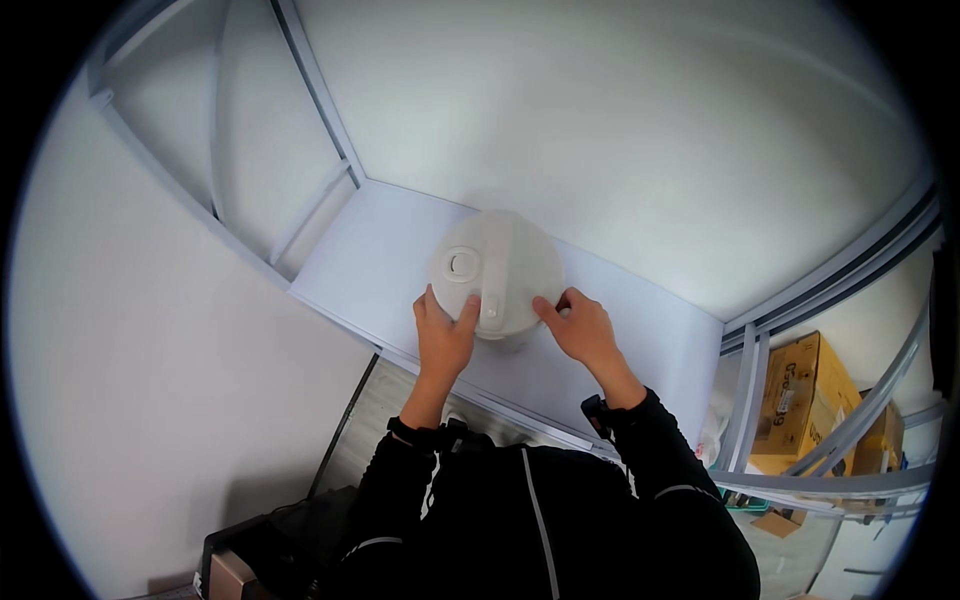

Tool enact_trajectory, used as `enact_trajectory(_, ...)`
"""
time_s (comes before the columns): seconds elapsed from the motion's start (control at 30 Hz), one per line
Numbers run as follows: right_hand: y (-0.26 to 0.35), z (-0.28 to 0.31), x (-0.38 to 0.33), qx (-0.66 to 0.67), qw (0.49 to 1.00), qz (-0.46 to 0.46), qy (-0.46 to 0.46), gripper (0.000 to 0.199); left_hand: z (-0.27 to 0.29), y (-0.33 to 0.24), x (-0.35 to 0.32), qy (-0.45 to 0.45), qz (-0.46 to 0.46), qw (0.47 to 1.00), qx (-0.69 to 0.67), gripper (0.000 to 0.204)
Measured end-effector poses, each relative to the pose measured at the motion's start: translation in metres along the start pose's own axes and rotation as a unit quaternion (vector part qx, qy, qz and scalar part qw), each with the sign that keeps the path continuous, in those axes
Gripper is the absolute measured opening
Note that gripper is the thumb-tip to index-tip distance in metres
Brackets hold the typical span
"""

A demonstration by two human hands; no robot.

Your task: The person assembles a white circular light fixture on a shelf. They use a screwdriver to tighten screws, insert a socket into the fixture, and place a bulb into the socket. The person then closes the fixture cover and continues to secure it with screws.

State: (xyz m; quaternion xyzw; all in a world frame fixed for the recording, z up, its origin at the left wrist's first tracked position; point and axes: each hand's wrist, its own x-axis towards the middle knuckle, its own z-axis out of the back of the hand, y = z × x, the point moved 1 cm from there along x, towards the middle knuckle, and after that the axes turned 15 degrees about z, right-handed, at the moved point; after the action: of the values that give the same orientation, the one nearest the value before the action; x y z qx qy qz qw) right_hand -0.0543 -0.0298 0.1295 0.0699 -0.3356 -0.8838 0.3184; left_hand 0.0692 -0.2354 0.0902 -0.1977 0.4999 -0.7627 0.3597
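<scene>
A white, round rice cooker stands on the pale shelf top, seen from above. Its lid has a round steam vent at the left and a raised band with a small button at the near end. My left hand grips the near left edge, thumb on top beside the button and fingers down the side. On the near right edge, my right hand is closed with its thumb on the rim. The lower sides of the cooker and some of my fingertips are hidden.
The pale shelf top is framed by grey metal posts at the left and right, with a white wall behind. Cardboard boxes sit beyond the right frame. At the lower left is a dark box-like object.
</scene>
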Motion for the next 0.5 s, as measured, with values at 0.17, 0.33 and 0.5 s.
enact_trajectory(0.17,-0.002,-0.004,0.0,-0.003,1.0,0.009,-0.014,0.068,-0.001,0.003,0.002,-0.037,0.0,0.999,0.014,0.064)
enact_trajectory(0.33,0.007,0.001,0.002,0.002,0.999,0.016,-0.027,0.068,0.006,-0.007,0.003,-0.014,0.03,0.999,0.016,0.091)
enact_trajectory(0.5,0.0,-0.004,0.005,-0.023,0.999,0.019,-0.027,0.068,0.008,-0.015,-0.004,-0.001,0.047,0.998,0.036,0.09)
